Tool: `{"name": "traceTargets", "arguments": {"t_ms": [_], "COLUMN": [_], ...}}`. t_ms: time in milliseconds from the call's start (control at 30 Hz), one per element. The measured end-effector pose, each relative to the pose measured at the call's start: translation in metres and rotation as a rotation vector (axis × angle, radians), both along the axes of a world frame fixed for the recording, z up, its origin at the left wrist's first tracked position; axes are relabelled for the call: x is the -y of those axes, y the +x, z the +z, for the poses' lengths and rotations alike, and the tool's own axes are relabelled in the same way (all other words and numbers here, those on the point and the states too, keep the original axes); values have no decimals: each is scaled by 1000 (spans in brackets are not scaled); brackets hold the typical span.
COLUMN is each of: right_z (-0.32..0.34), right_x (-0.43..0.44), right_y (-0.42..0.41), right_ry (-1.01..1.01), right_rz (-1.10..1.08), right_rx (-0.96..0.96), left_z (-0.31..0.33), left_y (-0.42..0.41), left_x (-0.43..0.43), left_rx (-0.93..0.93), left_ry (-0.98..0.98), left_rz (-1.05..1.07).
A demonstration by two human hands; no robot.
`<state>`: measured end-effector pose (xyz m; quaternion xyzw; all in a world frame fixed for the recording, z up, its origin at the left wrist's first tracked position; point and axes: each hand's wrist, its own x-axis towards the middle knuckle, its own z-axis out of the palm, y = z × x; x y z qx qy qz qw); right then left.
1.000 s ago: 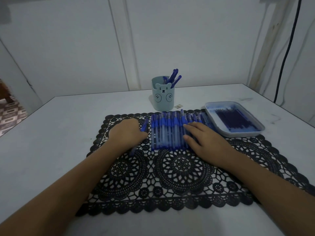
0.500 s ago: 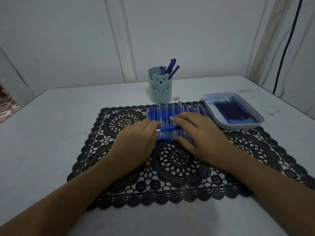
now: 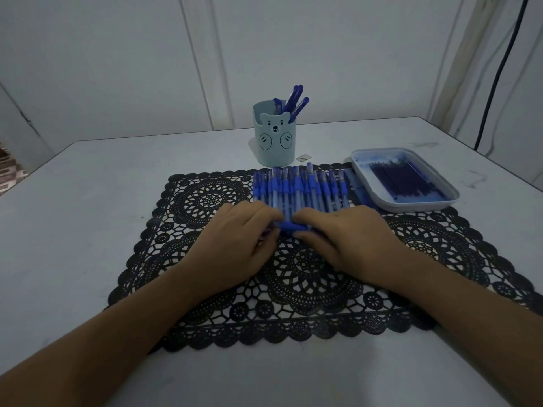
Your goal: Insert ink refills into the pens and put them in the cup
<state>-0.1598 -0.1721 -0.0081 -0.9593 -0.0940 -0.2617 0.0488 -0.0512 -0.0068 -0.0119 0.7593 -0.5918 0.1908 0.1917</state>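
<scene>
Between my two hands lies a blue pen (image 3: 289, 226), held crosswise over the near end of a row of several blue pens (image 3: 299, 189) on the black lace mat (image 3: 293, 289). My left hand (image 3: 238, 245) grips the pen's left end. Its blue cap end is pinched by my right hand (image 3: 343, 242). Behind the row stands a pale blue bear cup (image 3: 274, 142) with several pens in it. A light tray (image 3: 367, 188) at the right holds several dark ink refills (image 3: 405, 180).
The white table (image 3: 88, 215) ends at a wall behind the cup. A black cable (image 3: 496, 71) hangs at the far right. A small scrap (image 3: 304, 157) lies beside the cup. The table's left edge drops to a patterned floor.
My left hand carried the pen from the mat's left side over to the row's near end. My right hand came off the row and took hold of the pen's cap end.
</scene>
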Motion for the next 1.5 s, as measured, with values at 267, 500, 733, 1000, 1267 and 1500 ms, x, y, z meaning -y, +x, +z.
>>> {"name": "traceTargets", "arguments": {"t_ms": [267,500,733,1000,1267,1500], "right_z": [13,14,12,22,19,19], "right_x": [4,2,-3,-3,-2,-4], "right_y": [-10,-14,-14,-14,-13,-14], "right_ry": [236,314,253,627,688,718], "right_rz": [-174,-151,-97,-270,-111,-77], "right_rx": [-244,-276,-295,-152,-275,-235], "left_z": [2,1,4,4,2,3], "left_y": [3,8,4,-1,-4,-4], "left_x": [1,0,0,0,-2,-2], "left_rx": [-52,-137,-132,-18,63,-27], "left_ry": [-12,-71,-58,-73,-88,-110], "left_rz": [69,169,155,23,-43,-51]}}
